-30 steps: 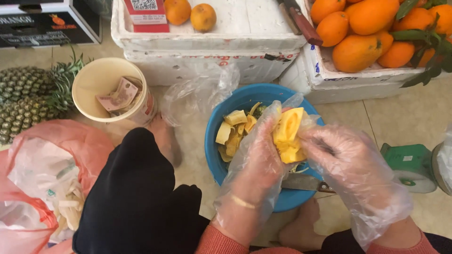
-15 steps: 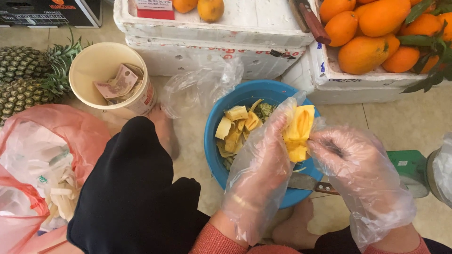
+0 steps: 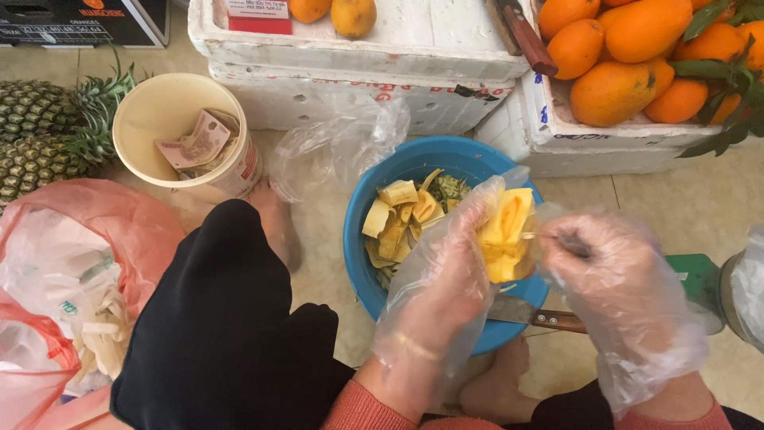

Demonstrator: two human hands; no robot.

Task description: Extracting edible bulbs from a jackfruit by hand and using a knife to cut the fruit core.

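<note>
Far left: pineapples point(image 3: 40, 131) lie on the tiled floor point(image 3: 660, 191) above a pink plastic bag point(image 3: 103, 239). Beside them stands a cream tub point(image 3: 151, 119) with paper notes inside. Centre: a blue basin point(image 3: 422, 159) on the floor contains pale yellow peelings point(image 3: 398, 219); a crumpled clear bag point(image 3: 342, 147) lies at its upper left rim. Over the basin, the left hand point(image 3: 446, 279), in a loose clear plastic glove, has its fingers point(image 3: 469, 223) wrapped round a yellow piece of fruit point(image 3: 509, 235). The right hand point(image 3: 621, 279), likewise gloved, meets the fruit's right side, fingers pinched together on a strand of it. A knife point(image 3: 533, 316) with a wooden handle rests across the basin's near rim, beneath both hands. Upper right: white foam boxes point(image 3: 430, 95) hold orange mangoes point(image 3: 629, 56).
</note>
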